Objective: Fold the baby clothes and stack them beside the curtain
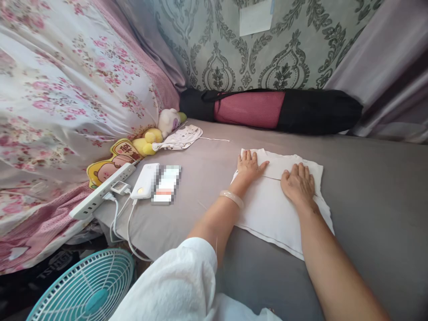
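Observation:
A white cloth garment (270, 209) lies folded and flat on the grey bed sheet (374, 214). Its far part is turned over, leaving a crease across it. My left hand (250, 166) rests palm down on its far left corner, fingers spread, with a pale bangle (232, 197) round the wrist. On the far right part of the cloth lies my right hand (298, 183), also palm down, fingers stretched out and fairly close together. Neither hand grasps the fabric.
Left of the cloth are a blurred phone (166, 185), a white power bank (145, 180) and a power strip (100, 191) with cables. Plush toys (147, 141) and a small printed cloth (182, 138) lie behind. A black-and-pink rolled bag (250, 109) lines the wall. A fan (87, 290) stands front left.

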Motion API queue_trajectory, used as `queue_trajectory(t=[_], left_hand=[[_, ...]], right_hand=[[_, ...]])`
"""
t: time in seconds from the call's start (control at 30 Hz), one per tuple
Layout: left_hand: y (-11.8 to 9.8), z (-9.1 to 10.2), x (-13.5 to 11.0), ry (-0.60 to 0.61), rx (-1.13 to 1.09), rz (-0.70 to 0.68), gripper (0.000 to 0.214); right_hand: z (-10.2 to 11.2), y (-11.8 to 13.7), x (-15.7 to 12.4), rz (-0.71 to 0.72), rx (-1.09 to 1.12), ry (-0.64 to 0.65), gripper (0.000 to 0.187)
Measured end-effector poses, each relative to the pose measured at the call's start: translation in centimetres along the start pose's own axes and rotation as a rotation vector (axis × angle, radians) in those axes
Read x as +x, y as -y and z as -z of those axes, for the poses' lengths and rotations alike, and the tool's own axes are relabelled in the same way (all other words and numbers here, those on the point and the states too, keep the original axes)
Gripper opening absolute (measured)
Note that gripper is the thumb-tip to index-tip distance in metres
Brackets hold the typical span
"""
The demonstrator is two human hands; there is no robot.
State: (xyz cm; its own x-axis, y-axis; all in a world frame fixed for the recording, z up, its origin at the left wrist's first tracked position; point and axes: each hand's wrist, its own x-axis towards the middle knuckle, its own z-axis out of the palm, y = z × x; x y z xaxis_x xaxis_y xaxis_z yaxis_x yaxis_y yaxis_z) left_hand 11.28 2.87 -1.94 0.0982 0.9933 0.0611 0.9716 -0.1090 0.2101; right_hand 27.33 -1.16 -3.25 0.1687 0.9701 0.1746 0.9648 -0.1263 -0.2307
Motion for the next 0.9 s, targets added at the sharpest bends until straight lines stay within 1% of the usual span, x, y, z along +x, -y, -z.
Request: queue_trajectory(t=[0.1, 0.2, 0.3, 0.37, 0.43, 0.5, 0.57, 0.6, 0.67, 0.73, 0.9], left_hand=[[1.2, 0.2, 0.6, 0.006, -0.003, -0.052, 0.082], [2.3, 0.3, 1.2, 0.046, 0.014, -0.109, 0.08], [2.8, 0.9, 1.9, 0.107, 0.038, -0.172, 0.076], [2.6, 1.4, 2.2, 0.133, 0.075, -0.168, 0.075], [2.1, 1.7, 2.3, 0.1, 0.121, -0.149, 0.07], [1.5, 1.6, 2.3, 0.024, 0.143, -0.182, 0.063], [1.1, 1.1, 2.2, -0.019, 0.127, -0.255, 0.061], [1.0, 0.8, 2.2, -0.01, 0.108, -0.277, 0.061], [1.1, 0.3, 2.1, 0.034, 0.072, -0.279, 0.064], [1.5, -0.1, 2.1, 0.054, 0.057, -0.276, 0.066], [2.2, 0.1, 2.5, 0.068, 0.07, -0.328, 0.067]], right_hand=[[-0.1, 0.0, 0.0, -0.03, -0.001, -0.008, 0.065], [0.1, 0.1, 0.0, -0.035, -0.01, 0.014, 0.064], [0.7, 0.2, 0.4, -0.045, -0.036, 0.069, 0.064], [1.5, -0.1, 1.2, -0.024, -0.062, 0.141, 0.063], [2.1, -0.8, 2.1, 0.018, -0.09, 0.188, 0.061], [2.5, -1.6, 2.9, 0.053, -0.101, 0.142, 0.06], [2.4, -2.6, 3.5, 0.057, -0.091, 0.065, 0.061], [2.2, -3.0, 3.7, 0.051, -0.078, 0.05, 0.062], [1.6, -3.6, 3.8, 0.034, -0.05, 0.075, 0.063], [1.0, -4.0, 3.8, 0.019, -0.035, 0.1, 0.065], [0.6, -4.0, 3.6, 0.004, -0.038, 0.13, 0.066]])
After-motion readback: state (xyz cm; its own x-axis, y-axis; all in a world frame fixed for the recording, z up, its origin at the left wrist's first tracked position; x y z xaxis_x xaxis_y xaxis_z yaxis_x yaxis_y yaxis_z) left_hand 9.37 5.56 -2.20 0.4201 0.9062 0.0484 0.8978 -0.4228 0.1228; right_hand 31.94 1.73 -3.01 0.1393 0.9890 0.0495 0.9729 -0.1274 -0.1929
